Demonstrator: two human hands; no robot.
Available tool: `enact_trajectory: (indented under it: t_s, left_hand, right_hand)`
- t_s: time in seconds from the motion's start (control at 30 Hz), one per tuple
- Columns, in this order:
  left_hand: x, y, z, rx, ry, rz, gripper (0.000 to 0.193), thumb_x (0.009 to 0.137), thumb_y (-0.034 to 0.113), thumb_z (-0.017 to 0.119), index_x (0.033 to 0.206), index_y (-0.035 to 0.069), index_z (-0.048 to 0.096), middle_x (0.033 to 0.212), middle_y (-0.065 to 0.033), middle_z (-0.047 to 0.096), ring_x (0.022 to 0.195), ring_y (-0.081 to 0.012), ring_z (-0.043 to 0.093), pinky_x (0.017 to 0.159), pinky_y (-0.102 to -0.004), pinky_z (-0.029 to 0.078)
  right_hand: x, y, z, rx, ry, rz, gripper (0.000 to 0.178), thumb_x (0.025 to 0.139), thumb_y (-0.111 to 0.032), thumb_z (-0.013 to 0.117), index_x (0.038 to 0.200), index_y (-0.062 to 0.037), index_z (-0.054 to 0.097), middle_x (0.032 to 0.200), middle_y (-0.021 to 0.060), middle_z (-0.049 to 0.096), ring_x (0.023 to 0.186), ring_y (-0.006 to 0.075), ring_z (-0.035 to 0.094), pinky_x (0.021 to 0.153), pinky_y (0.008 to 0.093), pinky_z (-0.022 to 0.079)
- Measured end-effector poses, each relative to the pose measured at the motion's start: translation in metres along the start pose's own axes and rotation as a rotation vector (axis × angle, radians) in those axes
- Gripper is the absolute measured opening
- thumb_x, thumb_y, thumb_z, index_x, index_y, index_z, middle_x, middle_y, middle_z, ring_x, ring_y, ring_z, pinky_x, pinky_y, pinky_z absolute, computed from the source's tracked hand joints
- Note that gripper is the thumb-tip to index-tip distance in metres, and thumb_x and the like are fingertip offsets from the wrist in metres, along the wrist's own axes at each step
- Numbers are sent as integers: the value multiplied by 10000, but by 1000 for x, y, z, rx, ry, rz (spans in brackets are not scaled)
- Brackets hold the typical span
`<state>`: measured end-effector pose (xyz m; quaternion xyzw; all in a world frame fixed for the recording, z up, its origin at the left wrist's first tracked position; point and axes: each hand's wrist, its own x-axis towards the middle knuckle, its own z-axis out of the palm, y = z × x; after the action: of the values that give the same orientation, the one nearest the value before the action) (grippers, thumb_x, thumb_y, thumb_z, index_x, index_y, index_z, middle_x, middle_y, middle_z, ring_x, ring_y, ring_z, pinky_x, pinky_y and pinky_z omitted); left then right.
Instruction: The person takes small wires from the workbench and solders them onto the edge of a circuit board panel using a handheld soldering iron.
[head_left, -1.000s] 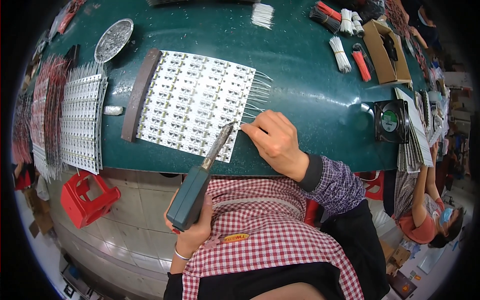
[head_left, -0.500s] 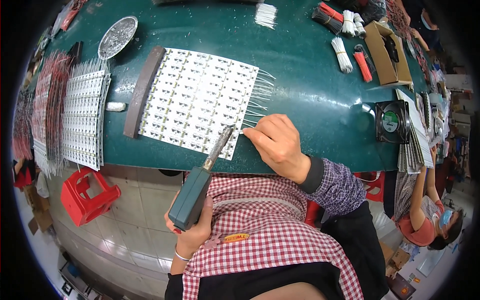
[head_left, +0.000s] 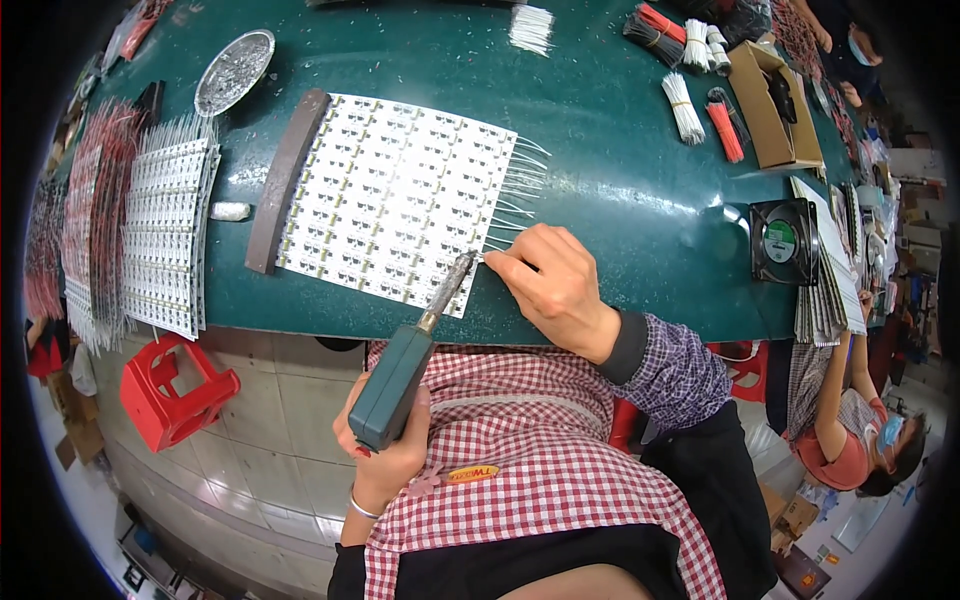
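Observation:
A white circuit board panel (head_left: 390,195) lies on the green table, covered in rows of small dark parts. Thin white wires (head_left: 520,178) stick out along its right edge. My left hand (head_left: 408,445) is closed round the dark green body of a soldering gun (head_left: 392,388), whose metal tip rests at the panel's lower right edge. Beside that tip, my right hand (head_left: 555,285) pinches the end of a white wire against the edge; most of this wire is hidden by my fingers. A brown bar (head_left: 287,182) lies along the panel's left edge.
Wired panels (head_left: 165,235) stand stacked at left, near an oval metal dish (head_left: 235,75) of scraps. Wire bundles (head_left: 683,108), a cardboard box (head_left: 765,125) and a black fan (head_left: 784,243) occupy the right. A red stool (head_left: 175,395) stands below. A co-worker (head_left: 850,430) sits at right.
The soldering gun in my left hand has moved slightly right and its tip now meets the panel edge by my right fingers. My right hand has barely shifted.

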<state>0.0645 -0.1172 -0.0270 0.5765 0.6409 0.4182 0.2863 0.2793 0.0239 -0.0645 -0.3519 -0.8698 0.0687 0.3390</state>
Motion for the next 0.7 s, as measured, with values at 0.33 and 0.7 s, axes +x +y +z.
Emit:
enact_trajectory:
  t_s: [0.33,0.7]
  left_hand:
    - [-3,-3,-1,111,-26,51,183,767,26,779,919,-24,691,815,-96,670,649,-196,637,577,-304,493]
    - [-13,-4,-1,-39,69,-73,241,799,61,816,992,-43,715,893,-93,727,752,-158,674,673,-289,532]
  right_hand:
    - [1,0,-1,1,11,12,244,692,19,731,918,-57,682,734,30,540,669,206,568,577,333,438]
    - [3,-2,-1,-3,51,6,235,670,12,726,897,-40,692,766,33,568,728,223,600,645,353,467]
